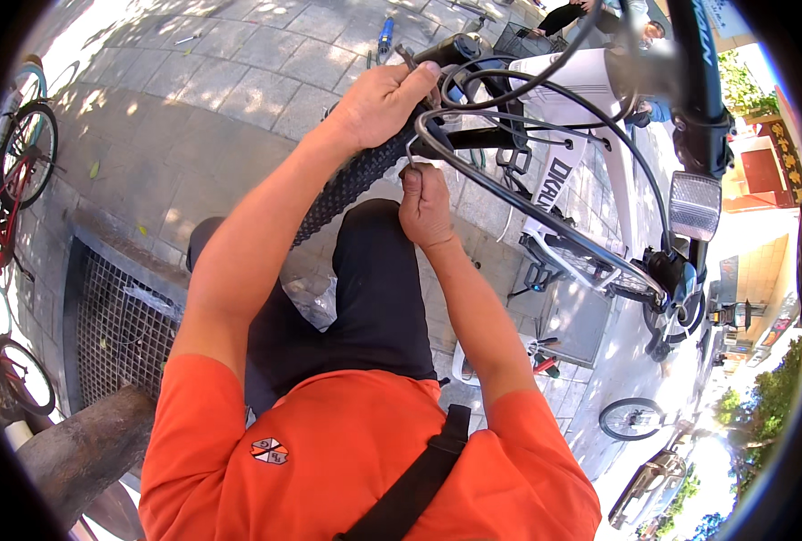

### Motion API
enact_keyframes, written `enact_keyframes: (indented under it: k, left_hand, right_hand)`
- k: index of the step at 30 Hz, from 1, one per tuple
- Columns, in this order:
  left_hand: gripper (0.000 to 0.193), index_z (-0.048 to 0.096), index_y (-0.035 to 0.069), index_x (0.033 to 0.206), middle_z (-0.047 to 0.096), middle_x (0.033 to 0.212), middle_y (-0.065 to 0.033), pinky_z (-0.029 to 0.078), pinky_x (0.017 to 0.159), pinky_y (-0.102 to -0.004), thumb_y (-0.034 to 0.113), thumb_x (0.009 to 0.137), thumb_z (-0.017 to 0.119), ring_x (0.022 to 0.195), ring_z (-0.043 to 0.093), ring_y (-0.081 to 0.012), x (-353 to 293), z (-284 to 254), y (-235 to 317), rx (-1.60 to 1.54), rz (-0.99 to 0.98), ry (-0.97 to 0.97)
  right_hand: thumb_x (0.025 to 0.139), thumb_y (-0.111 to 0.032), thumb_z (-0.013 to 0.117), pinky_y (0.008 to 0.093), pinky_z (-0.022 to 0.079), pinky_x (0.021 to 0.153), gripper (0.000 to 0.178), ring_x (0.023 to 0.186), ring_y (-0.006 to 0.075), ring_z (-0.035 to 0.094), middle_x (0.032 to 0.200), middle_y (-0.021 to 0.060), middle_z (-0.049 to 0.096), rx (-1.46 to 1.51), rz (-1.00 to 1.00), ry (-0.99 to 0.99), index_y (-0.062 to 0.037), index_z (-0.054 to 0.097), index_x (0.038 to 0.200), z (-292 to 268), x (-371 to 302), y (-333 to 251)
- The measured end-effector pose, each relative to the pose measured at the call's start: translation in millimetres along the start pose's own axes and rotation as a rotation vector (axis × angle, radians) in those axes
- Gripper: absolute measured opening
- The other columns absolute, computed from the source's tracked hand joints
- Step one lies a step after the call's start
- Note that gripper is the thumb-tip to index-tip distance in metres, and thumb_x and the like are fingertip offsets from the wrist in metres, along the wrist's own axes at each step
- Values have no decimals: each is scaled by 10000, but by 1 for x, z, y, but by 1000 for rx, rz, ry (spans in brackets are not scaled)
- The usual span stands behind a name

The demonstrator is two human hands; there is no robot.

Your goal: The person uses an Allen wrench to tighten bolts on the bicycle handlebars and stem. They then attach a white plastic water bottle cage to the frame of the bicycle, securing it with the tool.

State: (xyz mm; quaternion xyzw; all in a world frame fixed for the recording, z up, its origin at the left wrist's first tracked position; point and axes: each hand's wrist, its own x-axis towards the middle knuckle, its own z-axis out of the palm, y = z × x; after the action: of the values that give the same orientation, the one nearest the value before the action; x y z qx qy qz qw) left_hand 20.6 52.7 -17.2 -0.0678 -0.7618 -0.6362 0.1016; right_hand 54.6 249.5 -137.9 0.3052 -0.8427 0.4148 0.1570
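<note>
A white bicycle frame with a knobby black tyre is in front of me, its front end close to my hands. My left hand is closed near the top of the fork, beside the tyre. A dark flat metal piece sticks out past its thumb and fingers; the part inside the grip is hidden. Lower down, my right hand pinches a thin bent metal rod that looks like a hex key, its upper end close to the fork. Black cables loop over the frame to the right of both hands.
A blue-handled tool lies on the paving ahead. White tray with tools stands by my right forearm. Parked bicycles line the left, near a metal grate and trunk. People are at far right.
</note>
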Motion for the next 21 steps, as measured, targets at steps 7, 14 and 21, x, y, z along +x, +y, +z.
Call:
enact_keyframes:
  k: [7,14,21]
  left_hand:
    - [682,743,-21,959,637,762,-84,497,726,-339,604,1061,489,754,565,-174,0,-3,5,-3,-33,-29]
    - [663,774,20,990,662,770,-103,513,744,-352,620,1062,501,755,594,-185,1,-4,-10,-87,53,-61]
    - [654,770,19,966,648,737,-96,508,716,-354,610,1063,507,727,583,-181,-4,-6,2,15,69,-46]
  right_hand:
    - [1075,-180,573,417,541,781,192,882,397,684,981,193,680,192,58,18,-13,667,1090,-9,-12,-26]
    - [1016,-162,646,424,552,612,157,686,356,698,823,146,714,-324,-139,-69,-45,707,1101,-100,16,-96]
    - [979,-192,672,424,524,537,159,612,304,676,727,93,668,-702,-230,-268,-60,710,1060,-126,44,-144]
